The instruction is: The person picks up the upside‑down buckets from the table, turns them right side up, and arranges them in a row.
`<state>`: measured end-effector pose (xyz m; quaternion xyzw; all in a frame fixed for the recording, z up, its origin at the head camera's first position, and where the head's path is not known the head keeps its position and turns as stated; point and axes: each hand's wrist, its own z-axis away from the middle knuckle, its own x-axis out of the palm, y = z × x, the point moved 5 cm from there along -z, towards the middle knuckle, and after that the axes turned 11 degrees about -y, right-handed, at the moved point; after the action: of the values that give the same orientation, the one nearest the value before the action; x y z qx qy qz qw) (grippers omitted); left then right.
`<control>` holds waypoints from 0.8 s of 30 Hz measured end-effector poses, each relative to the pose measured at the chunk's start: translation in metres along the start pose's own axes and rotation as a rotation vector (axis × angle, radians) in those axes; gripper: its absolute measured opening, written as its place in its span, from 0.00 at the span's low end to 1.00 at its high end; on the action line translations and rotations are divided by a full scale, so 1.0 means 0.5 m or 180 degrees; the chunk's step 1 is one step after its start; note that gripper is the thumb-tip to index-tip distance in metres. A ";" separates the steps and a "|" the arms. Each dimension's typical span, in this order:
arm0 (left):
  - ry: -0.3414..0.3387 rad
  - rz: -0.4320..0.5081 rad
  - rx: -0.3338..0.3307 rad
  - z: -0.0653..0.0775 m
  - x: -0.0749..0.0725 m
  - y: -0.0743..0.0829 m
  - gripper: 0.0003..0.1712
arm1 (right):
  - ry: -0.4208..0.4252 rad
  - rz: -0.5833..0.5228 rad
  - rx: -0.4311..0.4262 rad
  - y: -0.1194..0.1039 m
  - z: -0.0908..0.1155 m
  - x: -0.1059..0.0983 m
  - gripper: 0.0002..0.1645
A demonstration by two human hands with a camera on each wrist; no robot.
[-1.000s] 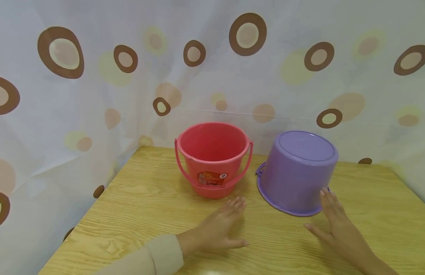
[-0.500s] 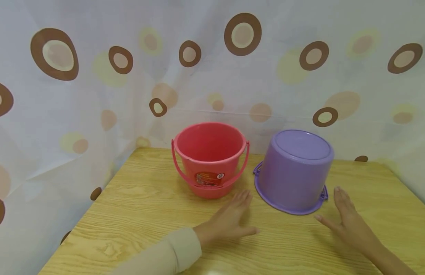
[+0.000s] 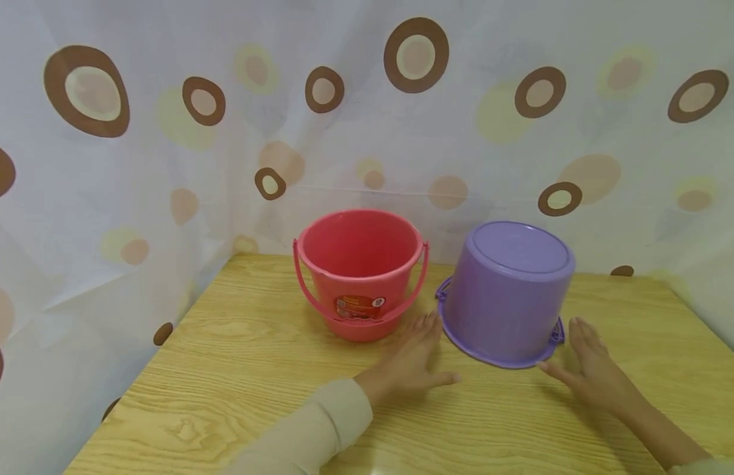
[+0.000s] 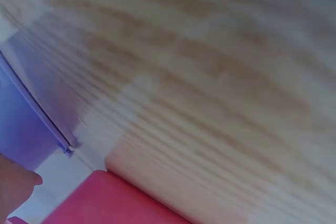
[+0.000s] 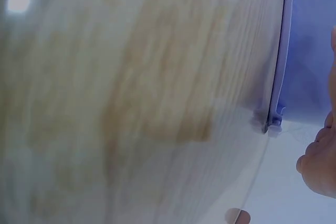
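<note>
A purple bucket (image 3: 509, 297) stands upside down on the wooden table, its base facing up and its rim on the tabletop. Straight fingers reach from my left hand (image 3: 411, 359) toward the bucket's left rim, thumb spread apart. On the other side, my right hand (image 3: 595, 369) has its fingers beside the right handle joint and its thumb close to the front rim. Whether either hand touches the plastic cannot be told. The right wrist view shows the purple wall (image 5: 310, 51) near the right hand's fingers (image 5: 320, 156).
Just left of the purple bucket, a red bucket (image 3: 361, 290) stands upright, mouth up, handle hanging down in front. My left fingertips lie close to it. A white curtain (image 3: 343, 152) with brown rings hangs behind the wooden table (image 3: 236, 369).
My left hand has moved right and forward toward the purple bucket's rim. My right hand swung outward from the bucket's front, then came back in at its right side.
</note>
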<state>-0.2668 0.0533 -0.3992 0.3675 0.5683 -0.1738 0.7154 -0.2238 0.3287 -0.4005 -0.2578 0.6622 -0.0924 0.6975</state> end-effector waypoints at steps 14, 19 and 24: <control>0.0081 -0.0039 -0.0317 -0.044 0.004 -0.020 0.60 | -0.0200 0.0113 -0.0081 0.024 -0.041 0.017 0.65; 0.0081 -0.0062 -0.0427 -0.059 0.009 -0.021 0.61 | -0.0289 0.0034 -0.0108 0.032 -0.046 0.024 0.65; 0.0049 -0.0052 -0.0552 -0.074 0.008 -0.020 0.61 | -0.0344 0.0027 -0.0020 0.040 -0.051 0.026 0.65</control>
<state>-0.2976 0.0741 -0.4090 0.3009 0.5897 -0.1269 0.7387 -0.2517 0.3337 -0.4212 -0.2618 0.6250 -0.0734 0.7317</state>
